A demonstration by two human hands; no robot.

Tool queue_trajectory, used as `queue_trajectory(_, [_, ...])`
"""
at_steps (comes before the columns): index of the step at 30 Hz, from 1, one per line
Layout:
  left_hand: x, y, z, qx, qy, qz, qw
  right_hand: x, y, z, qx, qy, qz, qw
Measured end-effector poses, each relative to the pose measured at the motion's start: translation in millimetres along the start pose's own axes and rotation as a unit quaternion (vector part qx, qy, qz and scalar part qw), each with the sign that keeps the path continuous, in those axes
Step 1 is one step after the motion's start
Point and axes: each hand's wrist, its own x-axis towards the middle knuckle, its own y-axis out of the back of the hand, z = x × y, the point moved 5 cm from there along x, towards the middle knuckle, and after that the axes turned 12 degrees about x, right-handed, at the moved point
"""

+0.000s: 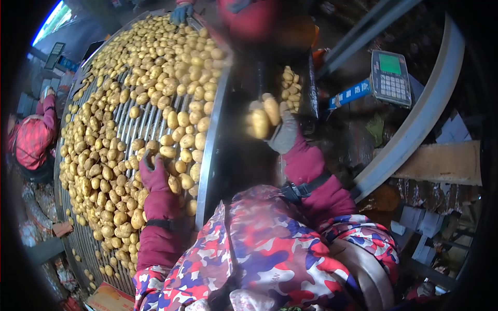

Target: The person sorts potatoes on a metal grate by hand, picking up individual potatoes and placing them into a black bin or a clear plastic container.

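Observation:
Many potatoes (104,155) cover a slatted metal roller table (123,127) on the left. My left hand (152,170), in a reddish glove, reaches down among them near the bare rollers; its fingers touch potatoes, and whether it grips one is unclear. To the right of the table's metal edge (211,150), my right hand (282,133), in a grey glove, holds several potatoes (261,122), slightly blurred. Just beyond that hand, more potatoes (291,88) lie in a dark lined container (313,85).
A scale display (390,78) with a green screen stands at the right, near a curved metal rail (415,140). Another person's gloved hand (181,13) is at the table's far end. A person in red plaid (33,140) is at the left. Cardboard (441,163) lies right.

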Motion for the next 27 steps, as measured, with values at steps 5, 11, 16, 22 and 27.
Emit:
queue_trajectory(5, [1.9, 1.4, -0.3, 0.026, -0.003, -0.012, 1.0, -79.1, 37.6, -72.8, -0.102, 0.093, 0.125, 0.983])
queue_trajectory(11, [-3.4, 2.2, 10.1, -0.038, 0.019, -0.015, 0.999, -173.0, 141.9, -70.0, -0.133, 0.056, 0.327, 0.934])
queue_trajectory(16, [1.4, -1.4, 0.9, -0.007, -0.007, -0.013, 1.0, -181.3, 146.9, -32.8, -0.169, -0.016, 0.347, 0.922])
queue_trajectory(22, [-1.7, 6.7, 11.7, 0.022, 0.004, -0.018, 1.0, -16.8, 16.3, -153.4, -0.239, 0.128, 0.186, 0.944])
queue_trajectory(27, [-2.0, 1.1, 4.3, 0.001, 0.046, -0.014, 0.999, 43.6, -10.2, -235.7, -0.329, 0.34, 0.258, 0.843])
